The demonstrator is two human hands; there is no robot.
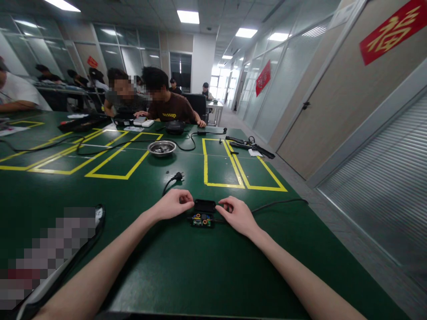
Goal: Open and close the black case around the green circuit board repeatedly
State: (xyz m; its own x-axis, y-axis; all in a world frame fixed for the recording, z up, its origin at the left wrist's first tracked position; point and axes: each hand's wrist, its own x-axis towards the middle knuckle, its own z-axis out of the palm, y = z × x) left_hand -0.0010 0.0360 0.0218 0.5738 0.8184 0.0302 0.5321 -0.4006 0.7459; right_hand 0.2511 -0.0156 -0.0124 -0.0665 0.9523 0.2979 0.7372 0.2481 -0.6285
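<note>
**Both my hands at the small black box on the green table**

From my head camera: my left hand (pixel 173 204) rests on the green table (pixel 207 275) with its fingers curled loosely in, touching the left end of a small black box (pixel 204 206); I cannot tell whether it pinches anything. My right hand (pixel 237 215) lies at the box's right end, fingers bent together, fingertips on its edge. Just in front of the box, touching it, sits an opened circuit part (pixel 201 220) with orange rings showing. A black cable (pixel 280 203) runs off to the right, and a black plug (pixel 178 177) lies a little beyond the box. Farther off stands a metal bowl (pixel 162 148), between yellow tape outlines (pixel 220 184). Other people sit at the far end of the table.
</note>
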